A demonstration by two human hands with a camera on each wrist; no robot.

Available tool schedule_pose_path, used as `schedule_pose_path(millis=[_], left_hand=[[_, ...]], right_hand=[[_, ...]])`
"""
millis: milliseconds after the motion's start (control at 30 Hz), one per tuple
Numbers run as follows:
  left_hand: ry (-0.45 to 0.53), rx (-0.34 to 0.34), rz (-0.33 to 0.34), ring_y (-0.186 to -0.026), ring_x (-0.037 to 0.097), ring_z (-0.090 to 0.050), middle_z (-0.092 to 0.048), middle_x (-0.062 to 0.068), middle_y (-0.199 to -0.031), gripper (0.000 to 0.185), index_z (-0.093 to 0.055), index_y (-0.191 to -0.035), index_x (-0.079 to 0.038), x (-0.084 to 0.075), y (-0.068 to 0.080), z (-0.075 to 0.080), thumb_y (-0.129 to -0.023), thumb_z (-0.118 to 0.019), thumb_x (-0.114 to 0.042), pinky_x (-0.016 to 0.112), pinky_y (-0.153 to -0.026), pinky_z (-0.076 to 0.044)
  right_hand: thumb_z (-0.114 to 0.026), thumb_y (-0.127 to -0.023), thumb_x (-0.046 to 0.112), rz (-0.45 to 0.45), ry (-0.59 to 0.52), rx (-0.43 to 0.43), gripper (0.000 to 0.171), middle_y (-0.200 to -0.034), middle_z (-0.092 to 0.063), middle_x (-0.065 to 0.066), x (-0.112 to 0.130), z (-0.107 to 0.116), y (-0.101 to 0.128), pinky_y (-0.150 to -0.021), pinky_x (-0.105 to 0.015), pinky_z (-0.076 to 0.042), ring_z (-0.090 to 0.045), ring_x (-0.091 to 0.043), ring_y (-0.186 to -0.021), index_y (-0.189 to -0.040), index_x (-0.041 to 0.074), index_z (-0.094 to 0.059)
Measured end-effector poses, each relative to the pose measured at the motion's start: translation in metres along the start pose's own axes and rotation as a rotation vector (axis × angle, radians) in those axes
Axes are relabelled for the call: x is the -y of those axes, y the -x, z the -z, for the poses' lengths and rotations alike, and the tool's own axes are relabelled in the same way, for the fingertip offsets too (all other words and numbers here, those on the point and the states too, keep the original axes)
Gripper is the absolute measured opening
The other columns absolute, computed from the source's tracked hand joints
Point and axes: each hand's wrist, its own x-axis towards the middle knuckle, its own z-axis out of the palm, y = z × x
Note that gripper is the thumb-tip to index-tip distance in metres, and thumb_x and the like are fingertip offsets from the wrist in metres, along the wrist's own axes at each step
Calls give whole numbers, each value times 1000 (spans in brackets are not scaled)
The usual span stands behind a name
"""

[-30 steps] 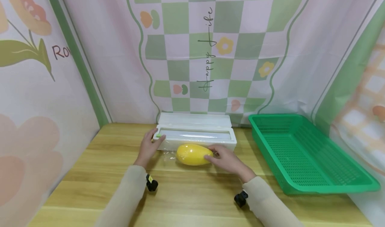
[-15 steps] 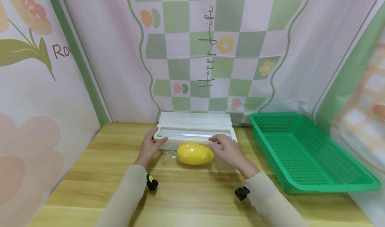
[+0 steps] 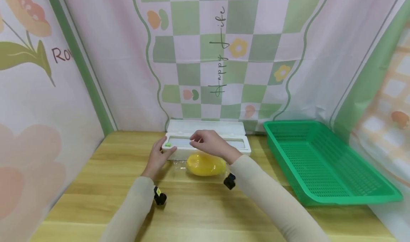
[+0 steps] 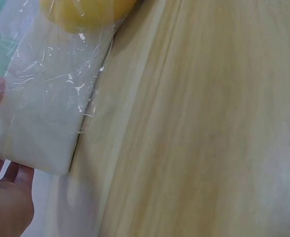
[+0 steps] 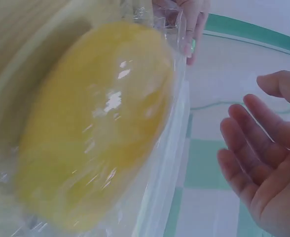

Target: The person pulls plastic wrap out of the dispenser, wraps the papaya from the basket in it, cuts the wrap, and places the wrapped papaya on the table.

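A white cling film dispenser box (image 3: 182, 154) stands at the back of the table, its lid (image 3: 206, 127) tipped back. My left hand (image 3: 155, 158) grips its left end, thumb at the front edge and fingers round the side. Near that thumb sits a small green slider (image 3: 168, 144). A yellow oval fruit (image 3: 205, 165), mango-like, lies against the box's front under clear film (image 4: 61, 74). Over the middle of the box hovers my right hand (image 3: 209, 142), fingers loosely bent and holding nothing; the right wrist view shows its bare palm.
A green plastic basket (image 3: 323, 195) stands on the right of the wooden table (image 3: 192, 213). Patterned cloth (image 3: 214, 50) hangs close behind the box and along both sides.
My right hand has let go of the fruit's right end, risen, and moved left over the box. The left hand keeps its grip on the box. The fruit stays in place.
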Motion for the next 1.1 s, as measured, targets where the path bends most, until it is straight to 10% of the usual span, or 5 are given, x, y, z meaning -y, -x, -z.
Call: schedule_pose_path(millis=[467,1100], left_hand=[[3,-1,-29,-139,40,-35,-26,21,-158,76,-33,-156,-6,2,1,2,-94,-72,-26,49,-111,-37],[27,-39,-76,-139,42,-36,-31,22,-156,63,-41,-150,0,6,-3,1,-93,-68,-5,49,-112,-37]], right_hand=[[-67,-97,18,-25,114,105,27,-109,-72,-9,35,-42,-69,-91,-31,-53,-67,-21,-100,-118,2,-70],[-68,-95,17,-120,195,12,11,-92,-70,1,41,-79,-87,-76,-24,-52,-62,-14,-84,-97,9,-75]])
